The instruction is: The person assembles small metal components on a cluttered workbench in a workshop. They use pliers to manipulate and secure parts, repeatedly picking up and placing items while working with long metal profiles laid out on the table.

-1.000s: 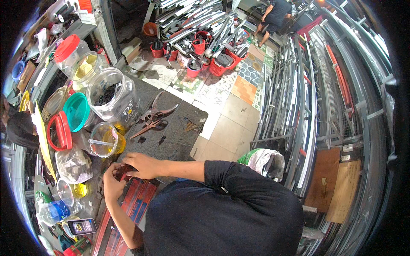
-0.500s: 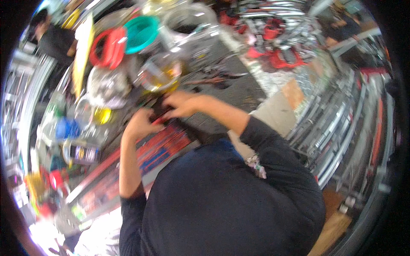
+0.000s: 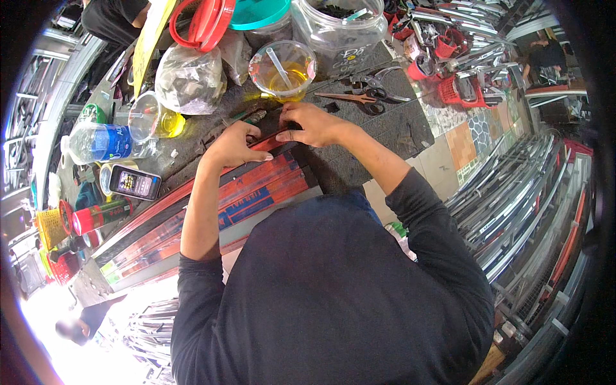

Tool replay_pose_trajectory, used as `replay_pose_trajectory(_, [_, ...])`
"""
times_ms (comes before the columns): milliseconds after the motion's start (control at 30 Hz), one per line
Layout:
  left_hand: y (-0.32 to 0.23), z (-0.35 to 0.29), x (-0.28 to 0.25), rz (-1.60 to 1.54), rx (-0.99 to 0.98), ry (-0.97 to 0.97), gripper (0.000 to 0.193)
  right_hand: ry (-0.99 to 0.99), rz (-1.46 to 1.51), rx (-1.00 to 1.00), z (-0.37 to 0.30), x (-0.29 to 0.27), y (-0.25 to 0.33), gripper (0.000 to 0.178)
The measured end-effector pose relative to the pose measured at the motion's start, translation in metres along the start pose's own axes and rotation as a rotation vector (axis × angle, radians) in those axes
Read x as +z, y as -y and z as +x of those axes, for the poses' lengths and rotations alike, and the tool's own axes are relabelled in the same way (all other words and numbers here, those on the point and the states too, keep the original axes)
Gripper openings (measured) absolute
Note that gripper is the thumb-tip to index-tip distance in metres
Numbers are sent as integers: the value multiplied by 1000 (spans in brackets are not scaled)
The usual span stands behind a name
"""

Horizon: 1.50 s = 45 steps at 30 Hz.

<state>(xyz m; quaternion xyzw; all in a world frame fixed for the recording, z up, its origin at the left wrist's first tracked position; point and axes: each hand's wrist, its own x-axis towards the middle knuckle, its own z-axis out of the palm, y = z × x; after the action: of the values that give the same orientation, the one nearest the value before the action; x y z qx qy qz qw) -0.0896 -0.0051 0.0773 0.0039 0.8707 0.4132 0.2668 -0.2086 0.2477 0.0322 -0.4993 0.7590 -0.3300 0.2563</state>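
Observation:
A long dark-red strip (image 3: 271, 142) lies across the front of the worktable, and both hands are at its right end. My left hand (image 3: 232, 147) is curled over it, with the thumb stretched to the right along its near side. My right hand (image 3: 316, 126) pinches the end of the strip between thumb and bent fingers. Just nearer to me lie several flat red bars with blue print (image 3: 256, 196). Behind the right hand stands a clear cup (image 3: 300, 64) with yellow liquid and a straw. Orange-handled scissors (image 3: 350, 97) rest to the right of it.
A phone (image 3: 135, 182), a water bottle (image 3: 96, 142) and a tipped cup with yellow liquid (image 3: 168, 123) are at the left. A stuffed plastic bag (image 3: 189, 80), red lid (image 3: 204, 29) and big clear jar (image 3: 333, 38) stand behind. Metal bars (image 3: 507, 205) are stacked at right.
The view has shifted and sharpened, so the table things sit higher in the picture. My hands stay at the strip, the right one now a little farther from the left.

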Motion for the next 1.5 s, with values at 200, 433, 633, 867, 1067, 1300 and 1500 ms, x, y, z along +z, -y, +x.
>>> replay_pose_trajectory(200, [-3, -1, -2, -46, -12, 13, 44, 23, 11, 16, 0, -1, -1, 65])
replay_pose_trajectory(433, [4, -2, 3, -70, -9, -14, 46, -5, 46, 33, -5, -6, 1, 65])
replay_pose_trajectory(633, [5, -3, 1, 10, -60, 9, 51, -13, 3, 3, -2, -11, 8, 61])
replay_pose_trajectory(867, [-12, -4, 15, -38, -63, -162, 70, -463, 83, 187, -61, -27, 23, 32])
replay_pose_trajectory(1067, [-35, 7, 13, -1, -27, -137, 50, -742, 96, 421, -110, -30, 17, 17])
replay_pose_trajectory(1300, [-31, 2, 18, -41, 68, -218, 41, -536, -176, 548, -155, -16, 10, 46])
replay_pose_trajectory(1500, [-51, 7, 26, 6, 23, -264, 44, -539, -191, 562, -149, -2, 12, 42])
